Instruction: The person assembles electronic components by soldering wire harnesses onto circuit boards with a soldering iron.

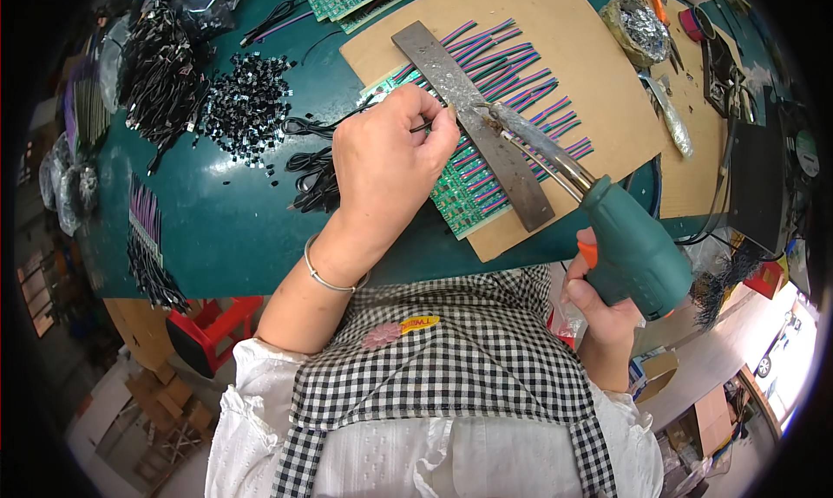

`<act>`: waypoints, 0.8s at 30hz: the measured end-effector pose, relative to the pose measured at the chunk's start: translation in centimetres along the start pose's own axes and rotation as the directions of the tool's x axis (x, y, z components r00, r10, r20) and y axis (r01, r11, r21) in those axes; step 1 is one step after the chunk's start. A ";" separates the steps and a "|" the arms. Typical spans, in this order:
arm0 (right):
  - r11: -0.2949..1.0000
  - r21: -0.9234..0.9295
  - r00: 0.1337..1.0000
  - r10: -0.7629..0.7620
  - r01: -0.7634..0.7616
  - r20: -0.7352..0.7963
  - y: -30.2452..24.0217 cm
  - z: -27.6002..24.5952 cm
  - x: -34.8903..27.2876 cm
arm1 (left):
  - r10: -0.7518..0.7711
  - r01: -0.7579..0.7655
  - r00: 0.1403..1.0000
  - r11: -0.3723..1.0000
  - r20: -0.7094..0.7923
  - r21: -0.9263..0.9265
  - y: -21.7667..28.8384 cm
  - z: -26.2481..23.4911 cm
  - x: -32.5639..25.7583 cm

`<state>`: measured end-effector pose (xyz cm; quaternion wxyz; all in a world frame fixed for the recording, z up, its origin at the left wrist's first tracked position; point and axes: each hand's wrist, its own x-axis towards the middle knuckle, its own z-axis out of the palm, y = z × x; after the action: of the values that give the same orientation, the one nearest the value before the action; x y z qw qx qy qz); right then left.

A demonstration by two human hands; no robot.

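The long grey metal bar (473, 125) lies slantwise across a green circuit board strip with rows of purple, green and pink wires (486, 108), pinning it down on a brown cardboard sheet (564, 38) spread over the dark green bench (234, 212).

The left hand (386, 164) rests just left of the metal bar, over the near end of the circuit board strip. Its thumb and forefinger are pinched together on a thin black wire (416, 127), whose free end reaches the bar's left edge. A silver bangle (325, 277) circles that wrist.

The right hand (599, 311) is below and right of the bar, off the bench edge, its grip wrapped around the handle of a dark green pistol-shaped soldering gun with an orange trigger (629, 251). The gun's long silvery tip (521, 134) lies across the bar and ends at its left edge, right beside the fingertips (442, 116) of the left hand.

Left of the bar, well apart, a heap of small black connectors (247, 103) sits on the bench, with a bundle of black leads (160, 73) farther left and loose black cables (312, 177) just beside the left hand. Right of the bar, at the far corner of the cardboard, stands a round holder stuffed with crumpled silver foil (640, 29). A black-and-white checked apron (451, 359) fills the lower middle of the view.
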<state>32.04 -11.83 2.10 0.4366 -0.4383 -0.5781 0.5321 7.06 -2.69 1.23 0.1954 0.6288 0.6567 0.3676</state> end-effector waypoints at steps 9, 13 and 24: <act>0.989 -0.145 0.995 0.042 -0.029 0.085 0.2 0.1 -0.2 | 0.064 -0.065 0.996 0.998 -0.059 -0.021 -0.3 0.4 -0.1; 0.984 -0.179 0.992 0.000 0.022 0.124 0.5 -0.1 -0.1 | 0.062 -0.065 0.996 0.997 -0.065 -0.043 -0.3 0.4 -0.1; 0.970 -0.237 0.996 -0.023 0.043 0.086 0.6 -0.4 -0.1 | 0.041 -0.048 0.996 0.995 -0.080 -0.091 -0.4 0.2 -0.2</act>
<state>32.45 -11.77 1.52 0.3652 -0.4557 -0.6626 0.4689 6.95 -2.82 0.71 0.1903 0.6186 0.6319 0.4264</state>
